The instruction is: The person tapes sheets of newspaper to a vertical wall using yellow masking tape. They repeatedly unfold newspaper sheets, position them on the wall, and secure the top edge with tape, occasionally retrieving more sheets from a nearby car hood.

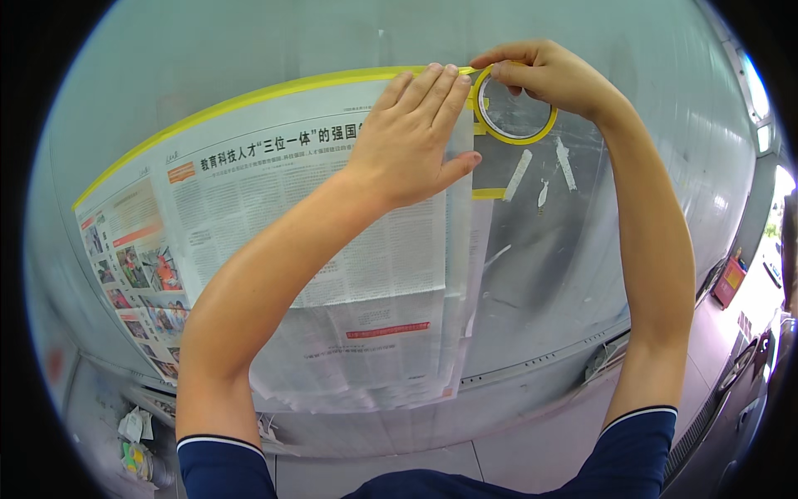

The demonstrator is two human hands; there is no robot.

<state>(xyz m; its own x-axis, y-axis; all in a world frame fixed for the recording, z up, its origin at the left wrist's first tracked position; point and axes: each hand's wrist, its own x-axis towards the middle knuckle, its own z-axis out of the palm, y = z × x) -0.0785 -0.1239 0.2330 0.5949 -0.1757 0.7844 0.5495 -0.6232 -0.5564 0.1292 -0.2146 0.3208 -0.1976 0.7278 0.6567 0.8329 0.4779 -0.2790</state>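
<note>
Newspaper sheets [374,249] hang on a grey metal panel [661,125], a strip of yellow masking tape [249,98] along their top edge. My left hand [414,134] lies flat, palm down, over the sheets' upper right part, its fingertips on the tape strip. Just to the right, my right hand [536,72] grips the upper rim of a roll of yellow tape [548,130] between thumb and fingers. The strip reaches to the fingertips of my right hand. Short yellow tape pieces [488,194] stick beside the newspaper's right edge, over a dark patch [530,231] of the panel.
White scraped or peeled marks [563,163] show on the dark patch. Crumpled paper and taped items [137,452] lie at the lower left. Tiled floor [386,471] runs below the panel. At the far right stand a red box [728,284] and part of a vehicle [748,387].
</note>
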